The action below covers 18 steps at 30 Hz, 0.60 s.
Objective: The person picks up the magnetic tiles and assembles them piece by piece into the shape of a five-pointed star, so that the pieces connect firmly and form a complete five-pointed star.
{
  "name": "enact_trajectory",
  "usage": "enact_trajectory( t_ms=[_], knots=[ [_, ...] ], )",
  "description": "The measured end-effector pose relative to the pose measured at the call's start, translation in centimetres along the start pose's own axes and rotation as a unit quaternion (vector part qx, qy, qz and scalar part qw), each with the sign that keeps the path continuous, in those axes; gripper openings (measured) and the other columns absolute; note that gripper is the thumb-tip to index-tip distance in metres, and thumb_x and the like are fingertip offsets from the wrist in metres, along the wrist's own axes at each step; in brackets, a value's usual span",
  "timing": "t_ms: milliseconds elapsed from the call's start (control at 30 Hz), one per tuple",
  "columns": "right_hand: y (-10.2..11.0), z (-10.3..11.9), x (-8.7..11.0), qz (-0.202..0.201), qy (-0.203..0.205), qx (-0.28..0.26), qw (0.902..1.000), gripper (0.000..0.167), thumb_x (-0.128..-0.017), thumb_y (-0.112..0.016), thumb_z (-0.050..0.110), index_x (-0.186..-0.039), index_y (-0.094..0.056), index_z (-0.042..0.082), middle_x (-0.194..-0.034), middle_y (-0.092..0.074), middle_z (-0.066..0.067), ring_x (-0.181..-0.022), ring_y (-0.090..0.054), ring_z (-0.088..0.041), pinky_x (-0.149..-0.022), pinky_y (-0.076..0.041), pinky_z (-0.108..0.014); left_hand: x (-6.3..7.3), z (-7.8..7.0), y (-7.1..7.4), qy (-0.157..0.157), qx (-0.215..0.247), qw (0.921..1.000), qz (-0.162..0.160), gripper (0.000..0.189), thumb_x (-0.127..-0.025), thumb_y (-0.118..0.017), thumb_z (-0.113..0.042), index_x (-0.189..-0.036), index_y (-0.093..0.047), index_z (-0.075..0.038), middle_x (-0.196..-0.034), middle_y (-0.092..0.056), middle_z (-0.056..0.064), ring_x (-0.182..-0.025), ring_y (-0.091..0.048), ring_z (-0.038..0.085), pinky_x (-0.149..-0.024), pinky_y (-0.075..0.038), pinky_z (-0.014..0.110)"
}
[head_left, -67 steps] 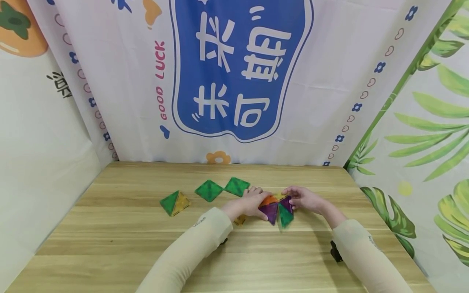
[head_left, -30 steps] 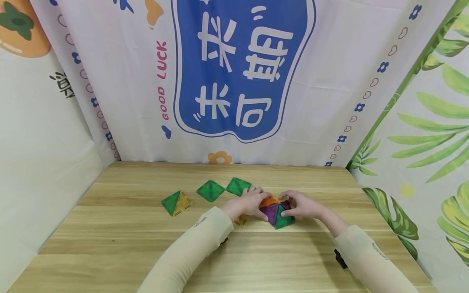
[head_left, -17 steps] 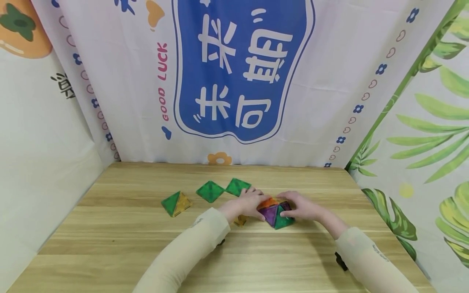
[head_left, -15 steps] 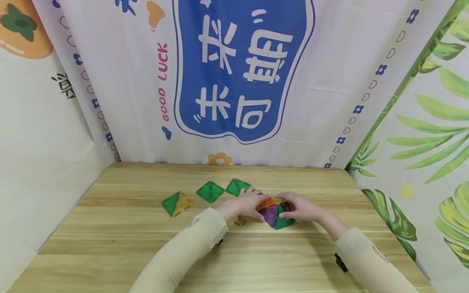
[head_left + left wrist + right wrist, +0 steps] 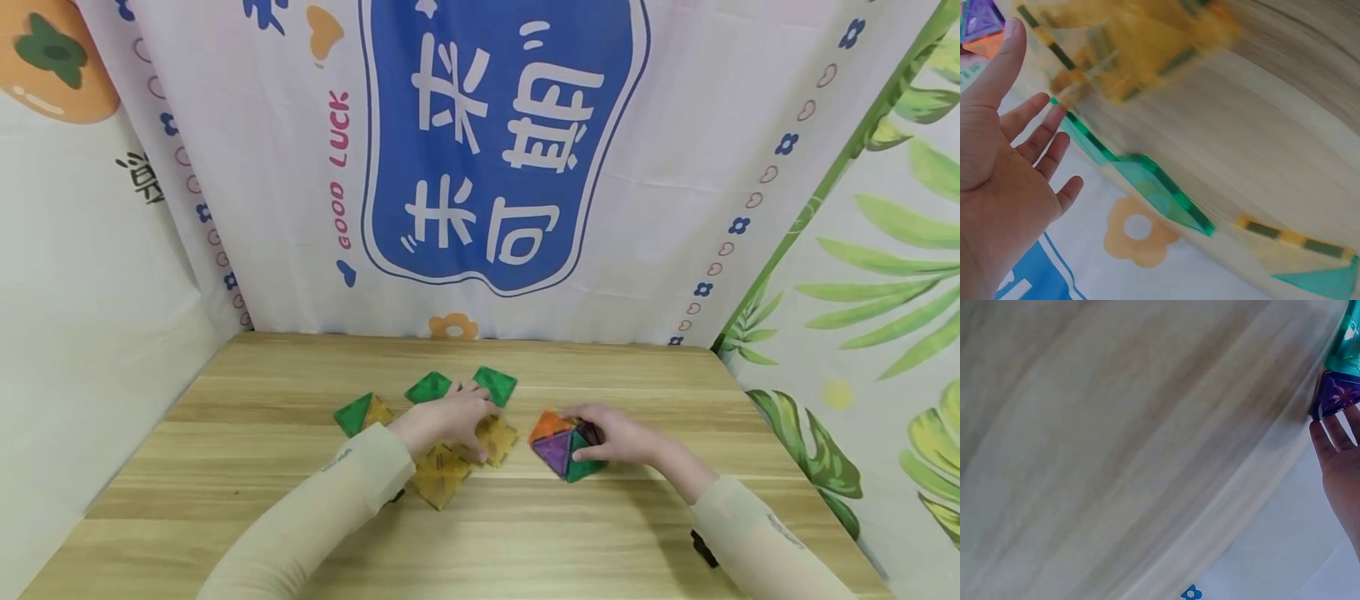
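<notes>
Translucent magnetic tiles, triangles in orange [image 5: 550, 423], purple [image 5: 552, 452] and green [image 5: 587, 462], join at a raised point as a low pyramid on the table. My right hand [image 5: 618, 435] grips its right side, thumb on the green tile. The right wrist view has fingertips of this right hand [image 5: 1341, 465] at a dark purple tile [image 5: 1338, 392]. To the left, my left hand [image 5: 448, 417] hovers at yellow tiles [image 5: 441, 483], partly covering them. In the left wrist view, the left hand's [image 5: 1013, 147] fingers are extended beside the blurred yellow tiles [image 5: 1147, 50].
Two green diamonds lie behind the left hand, a right green diamond [image 5: 496, 385] and a left green diamond [image 5: 426, 387], partly covered. Further left is a green-and-yellow square [image 5: 351, 415]. A printed cloth [image 5: 495, 308] hangs at the wooden table's [image 5: 300, 542] back edge.
My left hand has let go of the pyramid and moved left to the yellow tiles. Earlier, the green triangle swung in against the purple one; the right hand stays on the pyramid.
</notes>
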State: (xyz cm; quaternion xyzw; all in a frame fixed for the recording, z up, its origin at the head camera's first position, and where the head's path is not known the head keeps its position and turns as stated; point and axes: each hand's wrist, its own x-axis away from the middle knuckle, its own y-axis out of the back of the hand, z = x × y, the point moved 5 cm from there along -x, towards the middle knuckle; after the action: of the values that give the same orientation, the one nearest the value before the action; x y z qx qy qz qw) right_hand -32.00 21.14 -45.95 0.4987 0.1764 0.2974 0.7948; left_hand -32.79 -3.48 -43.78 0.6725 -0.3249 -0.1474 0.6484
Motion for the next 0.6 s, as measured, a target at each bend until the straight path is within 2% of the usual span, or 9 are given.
enact_trajectory(
  t_ms=[167, 300, 433, 600],
  knots=[
    [0.1, 0.5, 0.3, -0.004, 0.007, 0.006, 1.0, 0.07, -0.081, -0.067, 0.052, -0.138, -0.046, 0.016, -0.134, -0.052, -0.008, -0.12, -0.049, -0.028, -0.1, -0.04, -0.05, 0.2, 0.5, -0.1, 0.004, 0.006, 1.0, 0.0, 0.085, -0.07, -0.077, -0.051, -0.14, -0.046, -0.016, -0.14, -0.043, 0.005, -0.133, -0.031, 0.025, -0.112, -0.019, 0.053],
    [-0.1, 0.9, 0.3, -0.003, 0.035, 0.012, 0.9993, 0.068, -0.083, -0.066, 0.051, -0.139, -0.046, 0.018, -0.136, -0.05, -0.007, -0.123, -0.048, -0.029, -0.1, -0.04, -0.051, 0.2, 0.9, -0.5, 0.004, 0.007, 1.0, -0.002, 0.085, -0.069, -0.077, -0.052, -0.139, -0.047, -0.015, -0.138, -0.044, 0.004, -0.13, -0.033, 0.025, -0.109, -0.022, 0.051],
    [-0.2, 1.3, 0.2, 0.004, 0.054, 0.009, 0.9985, 0.063, -0.084, -0.065, 0.049, -0.137, -0.047, 0.02, -0.138, -0.049, -0.004, -0.125, -0.046, -0.028, -0.1, -0.04, -0.051, 0.3, 1.3, -0.5, 0.003, 0.031, 0.9995, -0.007, 0.083, -0.066, -0.08, -0.049, -0.136, -0.051, -0.015, -0.136, -0.046, 0.004, -0.13, -0.033, 0.026, -0.109, -0.023, 0.051],
    [-0.2, 1.8, 0.1, 0.008, 0.055, 0.012, 0.9984, 0.062, -0.084, -0.067, 0.047, -0.136, -0.049, 0.019, -0.136, -0.05, -0.003, -0.124, -0.047, -0.026, -0.101, -0.04, -0.049, 0.5, 1.6, -0.5, 0.0, 0.061, 0.9981, -0.008, 0.078, -0.064, -0.083, -0.045, -0.13, -0.055, -0.013, -0.131, -0.049, 0.004, -0.125, -0.037, 0.026, -0.106, -0.027, 0.048]
  ],
)
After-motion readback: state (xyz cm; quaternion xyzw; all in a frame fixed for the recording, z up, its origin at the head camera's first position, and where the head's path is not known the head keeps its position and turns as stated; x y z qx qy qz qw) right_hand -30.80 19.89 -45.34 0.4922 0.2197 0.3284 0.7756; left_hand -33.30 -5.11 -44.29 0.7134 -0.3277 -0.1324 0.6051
